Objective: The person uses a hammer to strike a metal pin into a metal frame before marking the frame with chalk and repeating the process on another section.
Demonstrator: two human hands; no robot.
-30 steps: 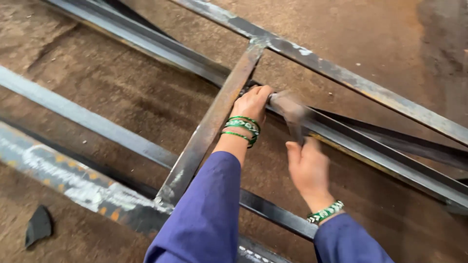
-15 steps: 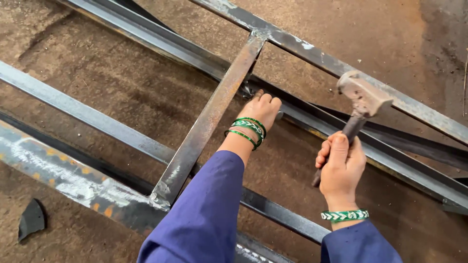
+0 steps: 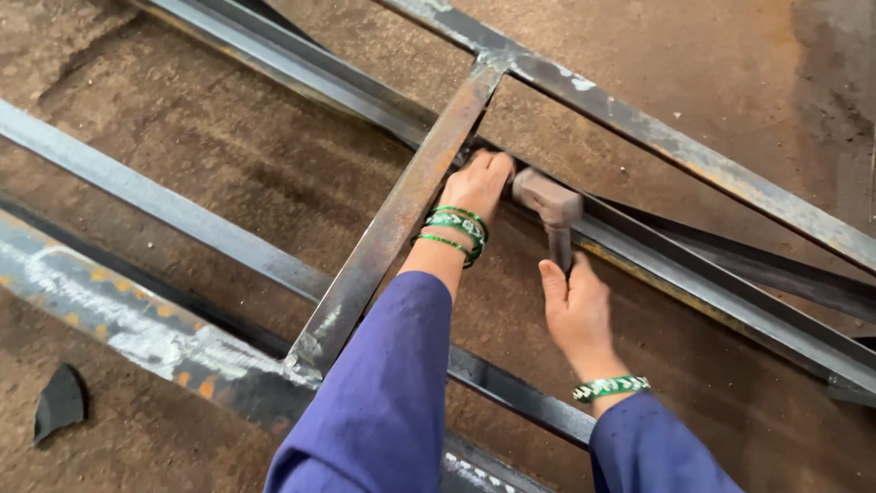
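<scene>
The steel frame (image 3: 392, 228) lies flat on the ground. The left hand (image 3: 479, 183) braces its lower rail, fingers curled. The right hand (image 3: 575, 310), gripping the hammer (image 3: 550, 205), has swung down from raised: head now on the rail, a blow landed.

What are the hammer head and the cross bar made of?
Hammer head: looks like bare steel, dull grey-brown, worn matt surface. Cross bar: probably mild steel, unpainted, with rust-brown patches, grey mill scale and rough weld marks at its ends.
</scene>
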